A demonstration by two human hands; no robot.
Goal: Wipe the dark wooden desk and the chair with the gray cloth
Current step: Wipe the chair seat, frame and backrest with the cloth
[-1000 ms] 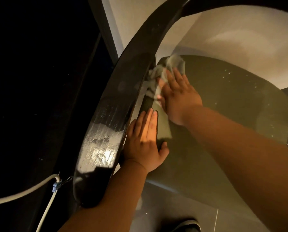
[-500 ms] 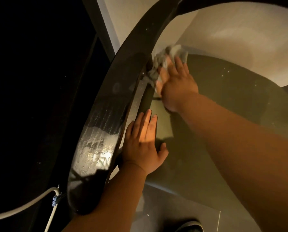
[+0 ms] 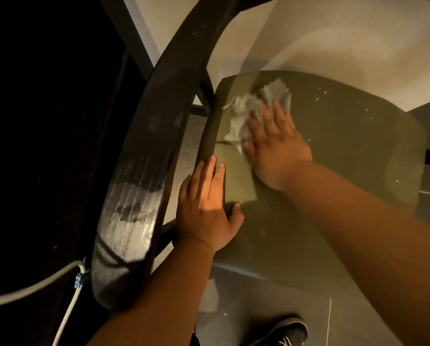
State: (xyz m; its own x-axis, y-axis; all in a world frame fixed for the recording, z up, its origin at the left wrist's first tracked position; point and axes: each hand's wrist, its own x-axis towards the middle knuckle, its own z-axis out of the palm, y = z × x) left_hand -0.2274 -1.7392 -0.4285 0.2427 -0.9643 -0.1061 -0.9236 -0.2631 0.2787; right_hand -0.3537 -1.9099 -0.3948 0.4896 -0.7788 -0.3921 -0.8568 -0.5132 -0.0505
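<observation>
The chair has an olive-green seat (image 3: 346, 151) and a dark curved wooden backrest (image 3: 144, 171) with wet streaks on its lower part. My right hand (image 3: 276, 146) presses the crumpled gray cloth (image 3: 266, 101) flat onto the rear left part of the seat, the cloth bunching out past my fingertips. On the seat's left edge, beside the backrest, my left hand (image 3: 206, 211) lies flat and holds nothing. A very dark surface (image 3: 46, 121) fills the left side; it may be the desk, too dim to tell.
A white cable (image 3: 34, 288) with a small blue clip runs across the bottom left, close to the backrest's end. A dark shoe (image 3: 284, 330) stands on the gray tiled floor below the seat. A pale wall lies beyond the chair.
My right hand has slid the cloth away from the gap by the backrest, rightward onto the seat top. My left hand has stayed in place.
</observation>
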